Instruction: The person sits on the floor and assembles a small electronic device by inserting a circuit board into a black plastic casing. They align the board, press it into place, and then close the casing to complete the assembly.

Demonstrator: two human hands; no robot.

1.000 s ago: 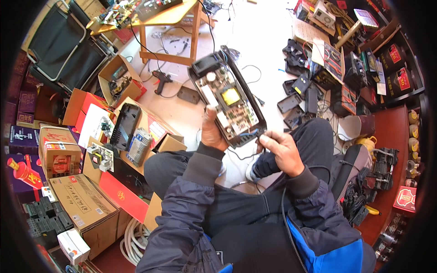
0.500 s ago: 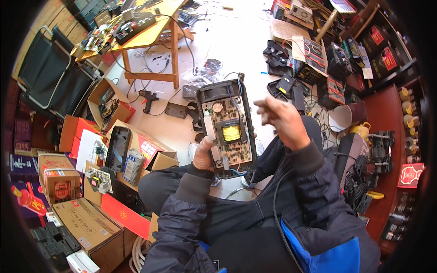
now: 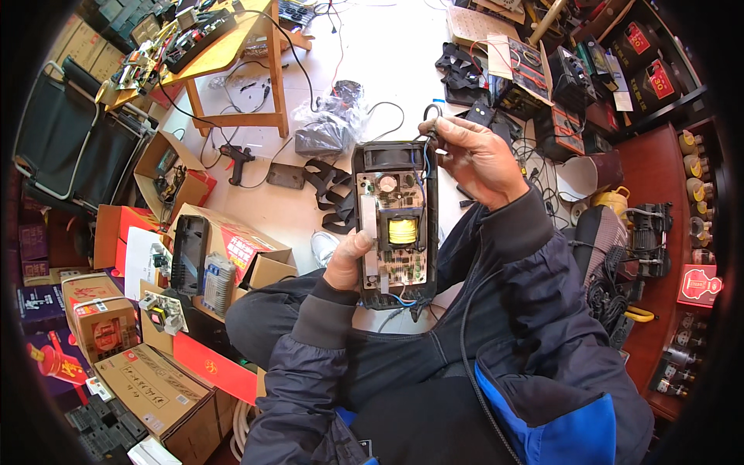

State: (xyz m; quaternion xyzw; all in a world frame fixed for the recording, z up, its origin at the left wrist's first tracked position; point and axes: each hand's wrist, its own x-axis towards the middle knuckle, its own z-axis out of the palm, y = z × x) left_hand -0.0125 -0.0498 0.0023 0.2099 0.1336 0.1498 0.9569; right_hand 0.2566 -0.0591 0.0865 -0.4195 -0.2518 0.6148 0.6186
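Note:
An opened black power-supply case is held up above my lap, its inside facing me. In it lies a circuit board with a yellow-wrapped transformer; a black fan fills the far end, and thin blue wires run along the right side. My left hand grips the case by its near left edge, thumb on top, the other fingers hidden beneath. At the far right corner my right hand pinches a black cable between thumb and fingertips, where it leaves the case.
On my left stand cardboard boxes, a black case cover and a loose circuit board. A cordless drill and black straps lie on the floor ahead. Battery-like units and cables crowd the right side.
My right hand has come in from the right and taken hold of the cable at the case's far corner. The case has turned more upright and shifted slightly right.

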